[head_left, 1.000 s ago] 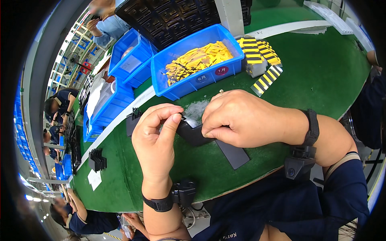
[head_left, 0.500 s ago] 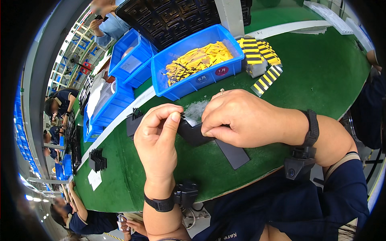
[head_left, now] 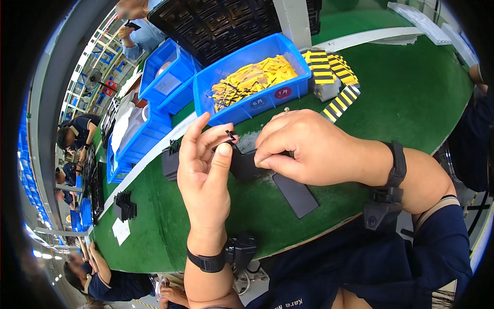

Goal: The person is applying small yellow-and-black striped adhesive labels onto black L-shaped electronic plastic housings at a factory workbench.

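Observation:
Between my hands is a dark black plate (head_left: 244, 166), tilted above the table. My left hand (head_left: 205, 175) pinches its left end between thumb and index finger, with a small black piece (head_left: 230, 135) showing at the index fingertip. My right hand (head_left: 303, 147) is closed, its thumb and fingers pressed together by the plate's right edge. What those fingers hold is hidden. A second flat black plate (head_left: 295, 195) lies on the green table just below my right hand. Behind my left hand stands a group of black parts (head_left: 170, 162).
A blue bin (head_left: 252, 105) of yellow strips stands beyond my hands. Striped yellow-black strips (head_left: 339, 103) lie right of it. More blue bins (head_left: 167, 72) are at left. Stacked black parts (head_left: 124, 206) and white paper (head_left: 121, 230) lie on the green table (head_left: 391, 113). Other people work at left.
My left index finger has lifted and the other fingers have spread upward, showing the small black piece. The white patch at the plate's top edge no longer shows. My right hand has shifted slightly left.

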The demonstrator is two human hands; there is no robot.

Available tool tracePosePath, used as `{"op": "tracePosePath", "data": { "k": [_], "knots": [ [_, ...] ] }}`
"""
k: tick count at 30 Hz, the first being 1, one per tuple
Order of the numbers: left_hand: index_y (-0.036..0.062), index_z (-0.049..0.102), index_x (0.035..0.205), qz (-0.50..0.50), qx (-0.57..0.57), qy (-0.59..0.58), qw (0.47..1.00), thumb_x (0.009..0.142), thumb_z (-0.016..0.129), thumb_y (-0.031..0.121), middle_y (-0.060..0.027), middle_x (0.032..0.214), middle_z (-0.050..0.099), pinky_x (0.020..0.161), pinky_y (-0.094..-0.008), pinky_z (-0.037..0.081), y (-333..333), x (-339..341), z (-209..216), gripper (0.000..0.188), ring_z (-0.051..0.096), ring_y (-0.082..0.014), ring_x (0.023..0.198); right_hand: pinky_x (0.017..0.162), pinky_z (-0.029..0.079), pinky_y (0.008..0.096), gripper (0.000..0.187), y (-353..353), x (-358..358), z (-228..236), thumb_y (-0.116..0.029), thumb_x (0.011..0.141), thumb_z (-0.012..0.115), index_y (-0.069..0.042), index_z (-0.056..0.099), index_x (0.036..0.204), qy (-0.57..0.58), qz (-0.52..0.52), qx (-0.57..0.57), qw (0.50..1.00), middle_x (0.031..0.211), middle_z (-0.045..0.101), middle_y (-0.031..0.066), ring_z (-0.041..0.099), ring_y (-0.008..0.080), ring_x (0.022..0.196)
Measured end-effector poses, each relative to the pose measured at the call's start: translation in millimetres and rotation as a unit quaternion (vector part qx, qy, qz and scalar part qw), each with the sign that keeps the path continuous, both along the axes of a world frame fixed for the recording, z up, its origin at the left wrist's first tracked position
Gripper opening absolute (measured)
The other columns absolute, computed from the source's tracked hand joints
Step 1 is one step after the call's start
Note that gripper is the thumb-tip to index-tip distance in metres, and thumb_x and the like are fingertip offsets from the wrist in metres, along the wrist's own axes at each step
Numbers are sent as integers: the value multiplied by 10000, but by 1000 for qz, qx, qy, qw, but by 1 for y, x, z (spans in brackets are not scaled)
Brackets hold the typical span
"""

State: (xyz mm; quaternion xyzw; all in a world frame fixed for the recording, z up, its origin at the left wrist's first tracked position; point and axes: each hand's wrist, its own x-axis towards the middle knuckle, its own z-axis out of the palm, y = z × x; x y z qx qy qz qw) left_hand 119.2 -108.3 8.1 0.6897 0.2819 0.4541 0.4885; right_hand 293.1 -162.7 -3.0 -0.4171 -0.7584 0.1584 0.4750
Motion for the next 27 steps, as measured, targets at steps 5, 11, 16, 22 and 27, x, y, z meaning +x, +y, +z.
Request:
{"op": "tracePosePath", "data": {
  "k": [5, 11, 16, 22, 27],
  "knots": [
    [-26, 526, 1102, -25, -66, -1, 997, 865, 584, 76, -105, 975, 619, 847, -278, 445, 5, -6, 0, 264, 597, -161, 915, 700, 490, 376, 104, 0, 2, 2, -76, 721, 586, -12, 660, 757, 7, -9, -13, 1000, 760, 638, 128, 614, 293, 753],
    [-18, 542, 1049, -48, -94, -21, 994, 863, 577, 23, -80, 927, 625, 814, -241, 458, 6, -6, 0, 193, 605, -144, 898, 682, 491, 377, 99, 2, 1, 0, -71, 720, 589, -8, 655, 757, 17, -10, -5, 1000, 774, 641, 128, 615, 295, 741],
    [-10, 522, 1071, -40, -109, -38, 993, 861, 568, 1, -44, 928, 618, 784, -213, 449, 20, -14, -7, 215, 581, -92, 836, 683, 484, 366, 95, 2, 1, 2, -74, 739, 591, -2, 648, 767, 33, -22, 10, 999, 788, 638, 125, 612, 288, 750],
    [-60, 513, 1164, 265, -3, 163, 950, 894, 518, 64, -72, 954, 613, 775, -243, 449, 86, -86, -3, 298, 566, -111, 842, 682, 461, 287, 91, 3, 4, 6, -43, 801, 612, -3, 668, 860, 36, -84, -53, 994, 790, 627, 78, 582, 188, 756],
    [-30, 596, 1074, 410, 265, 420, 765, 813, 626, 159, -157, 964, 633, 760, -298, 476, 92, -93, -9, 324, 600, -230, 835, 636, 476, 311, 114, 2, -2, 5, -82, 781, 616, 3, 642, 853, 67, -82, -63, 992, 718, 614, 111, 603, 225, 673]
  ]
}}
